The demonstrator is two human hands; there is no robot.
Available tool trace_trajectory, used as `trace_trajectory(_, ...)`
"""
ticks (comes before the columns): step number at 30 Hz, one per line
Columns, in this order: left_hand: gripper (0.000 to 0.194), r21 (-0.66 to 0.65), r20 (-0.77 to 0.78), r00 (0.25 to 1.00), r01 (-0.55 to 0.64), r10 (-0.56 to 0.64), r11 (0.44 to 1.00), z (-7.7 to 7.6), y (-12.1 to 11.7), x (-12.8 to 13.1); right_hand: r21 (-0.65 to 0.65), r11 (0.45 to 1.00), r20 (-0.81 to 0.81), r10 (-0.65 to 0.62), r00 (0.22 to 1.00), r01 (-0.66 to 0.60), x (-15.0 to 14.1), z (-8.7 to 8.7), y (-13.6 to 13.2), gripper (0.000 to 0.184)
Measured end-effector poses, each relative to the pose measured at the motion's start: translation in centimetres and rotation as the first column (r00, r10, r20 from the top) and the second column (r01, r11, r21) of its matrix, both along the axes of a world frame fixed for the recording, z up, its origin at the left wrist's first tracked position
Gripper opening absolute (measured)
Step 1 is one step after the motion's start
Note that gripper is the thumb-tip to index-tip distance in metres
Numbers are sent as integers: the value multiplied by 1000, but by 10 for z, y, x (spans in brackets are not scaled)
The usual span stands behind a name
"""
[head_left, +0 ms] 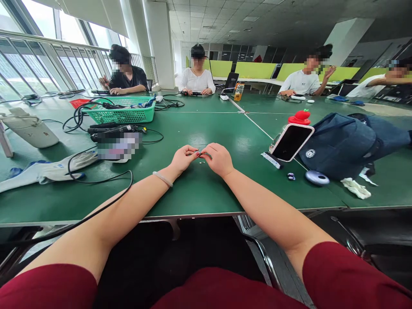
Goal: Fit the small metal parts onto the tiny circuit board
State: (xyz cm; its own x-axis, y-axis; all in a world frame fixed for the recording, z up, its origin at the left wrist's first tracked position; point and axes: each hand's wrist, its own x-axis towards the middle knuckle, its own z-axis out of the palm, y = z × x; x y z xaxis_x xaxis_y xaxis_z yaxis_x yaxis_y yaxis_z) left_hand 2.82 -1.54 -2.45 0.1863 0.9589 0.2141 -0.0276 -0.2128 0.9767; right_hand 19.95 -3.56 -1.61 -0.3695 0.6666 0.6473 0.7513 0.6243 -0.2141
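My left hand (pixel 183 158) and my right hand (pixel 219 159) meet over the green table (pixel 193 189), fingertips pinched together on a tiny dark object (pixel 198 153) held between them. It is too small to name. A second small piece (pixel 202 162) lies on the table just below the fingers. A pale band circles my left wrist. Both forearms stretch out from dark red sleeves.
A phone (pixel 291 142) leans against a red-capped bottle (pixel 299 116), beside a dark blue backpack (pixel 341 143). A green basket (pixel 124 110), black cables (pixel 106 180) and white gloves (pixel 48 169) lie to the left. Several other people sit along the far edge.
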Motion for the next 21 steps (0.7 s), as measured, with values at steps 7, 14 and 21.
trace_trajectory(7,40,-4,85,993,-77,77,997,1,2,-2,-50,997,-6,67,998,-67,3,-1,-2,25)
trace_trajectory(14,32,28,21,985,-170,170,985,1,4,-3,-319,947,8,-23,1000,24,6,-7,3,20)
trace_trajectory(21,30,70,-133,975,-172,180,983,-7,7,-5,-403,912,125,-31,992,79,1,-12,6,9)
